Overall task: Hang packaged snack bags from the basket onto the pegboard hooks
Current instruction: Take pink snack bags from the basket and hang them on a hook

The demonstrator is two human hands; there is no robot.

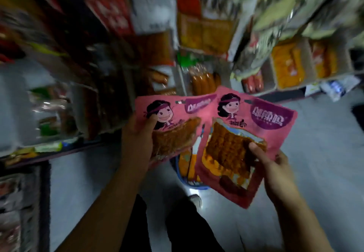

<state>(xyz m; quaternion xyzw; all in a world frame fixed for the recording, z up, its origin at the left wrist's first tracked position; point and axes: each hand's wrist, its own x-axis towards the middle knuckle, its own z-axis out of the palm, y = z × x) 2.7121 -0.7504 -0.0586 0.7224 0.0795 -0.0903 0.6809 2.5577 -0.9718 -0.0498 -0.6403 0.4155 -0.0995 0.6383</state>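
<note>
I hold two pink snack bags with a cartoon girl and a purple label, side by side in front of me. My left hand [137, 139] grips the left pink bag [173, 121] by its left edge, thumb on the front. My right hand [275, 171] pinches the right pink bag [246, 139] at its lower right edge. Below and between the bags, a blue basket [189, 182] on the floor shows orange packets inside, mostly hidden by the bags. The pegboard hooks are blurred and I cannot make them out.
Blurred racks of hanging snack packets [204, 35] fill the upper half. A low shelf [49, 149] with packets juts in at the left. Boxes of orange packets [287, 64] stand at the right. Grey floor [325, 143] lies beneath, with my dark trousers and a shoe [196, 200] below.
</note>
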